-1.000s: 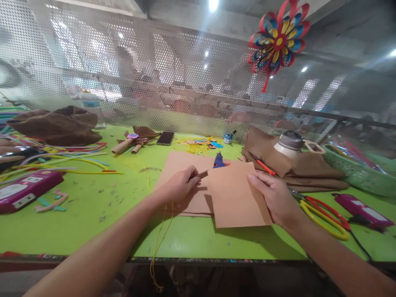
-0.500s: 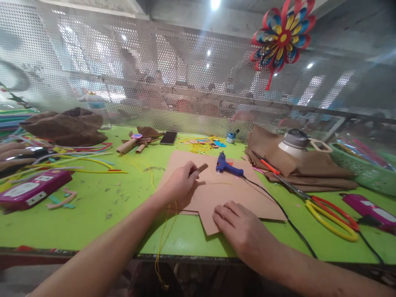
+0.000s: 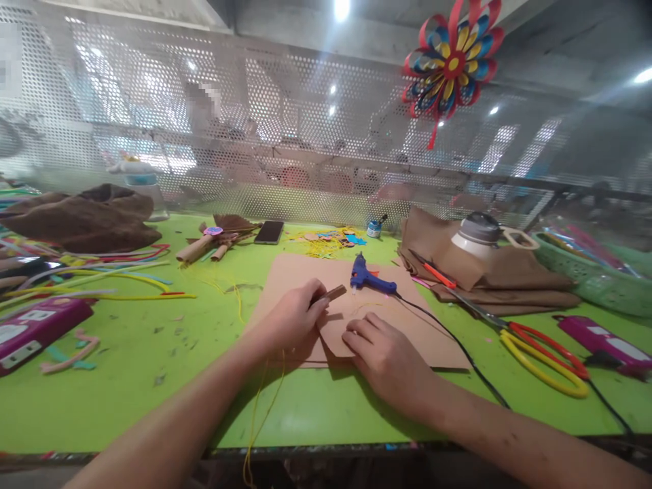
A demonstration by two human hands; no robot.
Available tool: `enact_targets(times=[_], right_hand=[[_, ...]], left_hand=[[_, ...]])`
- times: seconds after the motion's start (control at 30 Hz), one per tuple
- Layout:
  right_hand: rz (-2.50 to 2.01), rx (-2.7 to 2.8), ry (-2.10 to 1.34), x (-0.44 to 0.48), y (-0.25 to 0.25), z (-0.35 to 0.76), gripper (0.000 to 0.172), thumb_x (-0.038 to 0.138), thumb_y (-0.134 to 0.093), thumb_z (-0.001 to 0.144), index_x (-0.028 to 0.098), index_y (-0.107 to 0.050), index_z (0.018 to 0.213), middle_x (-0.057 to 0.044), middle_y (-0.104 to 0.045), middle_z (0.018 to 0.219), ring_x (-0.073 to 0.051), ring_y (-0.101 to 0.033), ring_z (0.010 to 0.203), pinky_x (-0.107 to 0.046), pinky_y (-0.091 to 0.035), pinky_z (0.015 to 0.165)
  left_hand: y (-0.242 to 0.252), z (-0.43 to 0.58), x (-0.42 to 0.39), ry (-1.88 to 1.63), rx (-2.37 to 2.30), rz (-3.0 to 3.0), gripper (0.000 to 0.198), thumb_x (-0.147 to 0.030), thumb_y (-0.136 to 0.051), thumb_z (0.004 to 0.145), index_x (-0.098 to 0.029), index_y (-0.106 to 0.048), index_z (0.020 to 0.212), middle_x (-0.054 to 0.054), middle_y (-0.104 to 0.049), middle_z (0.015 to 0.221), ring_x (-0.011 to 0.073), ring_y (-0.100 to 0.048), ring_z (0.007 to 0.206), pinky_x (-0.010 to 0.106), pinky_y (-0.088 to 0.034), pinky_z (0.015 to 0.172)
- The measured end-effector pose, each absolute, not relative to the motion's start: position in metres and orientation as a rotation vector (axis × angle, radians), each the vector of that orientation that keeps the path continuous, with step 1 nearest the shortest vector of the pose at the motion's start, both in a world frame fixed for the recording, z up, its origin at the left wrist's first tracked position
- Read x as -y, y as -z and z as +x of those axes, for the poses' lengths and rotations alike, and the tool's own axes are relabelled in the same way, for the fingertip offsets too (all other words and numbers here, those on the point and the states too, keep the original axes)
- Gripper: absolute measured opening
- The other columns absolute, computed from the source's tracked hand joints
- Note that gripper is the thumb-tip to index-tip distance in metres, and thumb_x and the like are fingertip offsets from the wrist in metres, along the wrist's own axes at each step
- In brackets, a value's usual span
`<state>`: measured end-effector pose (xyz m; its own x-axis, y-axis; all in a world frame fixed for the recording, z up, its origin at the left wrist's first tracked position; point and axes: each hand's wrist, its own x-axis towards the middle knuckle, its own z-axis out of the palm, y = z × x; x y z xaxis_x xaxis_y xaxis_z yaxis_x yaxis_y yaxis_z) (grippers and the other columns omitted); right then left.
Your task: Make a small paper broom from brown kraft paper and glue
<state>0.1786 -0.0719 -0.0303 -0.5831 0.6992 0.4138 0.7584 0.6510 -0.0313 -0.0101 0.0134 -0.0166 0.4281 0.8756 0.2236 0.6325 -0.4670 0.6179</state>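
Note:
My left hand is closed on a small brown strip, whose end sticks out past the fingertips. Bent fingers of my right hand hold the near edge of a brown sheet, which is partly curled up. Under both lies a larger brown paper sheet on the green table. A blue glue gun rests on the paper beyond my right hand, its black cord running right. Yellow string hangs beneath my left wrist and over the table edge.
Large scissors, folded brown material and a green basket are on the right. At the back are a phone, an ink bottle and paper scraps. A purple power strip lies left.
The smaller brown sheet's near corner has moved up and back from the table edge, with my right hand on it. The view has shifted slightly, and the brown strip remains in my left hand.

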Motion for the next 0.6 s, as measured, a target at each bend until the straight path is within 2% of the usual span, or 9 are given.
enact_targets(times=[0.23,0.4,0.47,0.53,0.6], right_hand=[[-1.144,2.445,0.189,0.064,0.032,0.185,0.020,0.004,-0.045,0.086,0.012,-0.063,0.089,-0.011,-0.062,0.088,-0.023,-0.051,0.085,-0.038,-0.047,0.073],[-0.985,2.284,0.017,0.081,0.012,0.205,0.029,0.006,-0.042,0.088,0.014,-0.064,0.107,-0.012,-0.067,0.100,-0.024,-0.057,0.095,-0.041,-0.049,0.083],[-1.034,2.098,-0.173,0.090,-0.005,0.213,0.025,0.015,-0.048,0.089,0.018,-0.066,0.106,-0.009,-0.070,0.098,-0.023,-0.062,0.091,-0.039,-0.051,0.081],[-1.195,1.819,-0.489,0.095,-0.022,0.219,0.021,0.027,-0.054,0.087,0.021,-0.070,0.100,-0.007,-0.073,0.090,-0.023,-0.066,0.078,-0.034,-0.054,0.068],[-1.297,1.560,-0.940,0.092,-0.034,0.222,0.027,0.038,-0.058,0.084,0.019,-0.070,0.100,-0.006,-0.074,0.081,-0.023,-0.068,0.067,-0.032,-0.054,0.055]], left_hand=[[0.016,-0.011,-0.014,-0.714,-1.257,2.268,0.021,-0.037,-0.040,0.088,-0.021,-0.052,0.082,0.002,-0.062,0.071,0.0174,-0.054,0.064,0.027,-0.033,0.057],[0.014,-0.015,-0.021,-0.986,-1.316,2.156,0.018,-0.035,-0.042,0.088,-0.020,-0.051,0.088,0.002,-0.066,0.079,0.0165,-0.057,0.068,0.028,-0.039,0.063],[0.011,-0.017,-0.023,-1.072,-1.309,2.109,0.017,-0.035,-0.042,0.089,-0.020,-0.051,0.088,0.002,-0.067,0.080,0.0162,-0.059,0.070,0.028,-0.041,0.066],[0.009,-0.018,-0.024,-1.098,-1.290,2.095,0.017,-0.035,-0.042,0.089,-0.020,-0.052,0.087,0.002,-0.067,0.078,0.0162,-0.061,0.071,0.029,-0.043,0.067],[0.009,-0.017,-0.024,-1.087,-1.269,2.092,0.018,-0.035,-0.043,0.089,-0.020,-0.052,0.087,0.002,-0.067,0.076,0.0165,-0.062,0.071,0.029,-0.044,0.067]])
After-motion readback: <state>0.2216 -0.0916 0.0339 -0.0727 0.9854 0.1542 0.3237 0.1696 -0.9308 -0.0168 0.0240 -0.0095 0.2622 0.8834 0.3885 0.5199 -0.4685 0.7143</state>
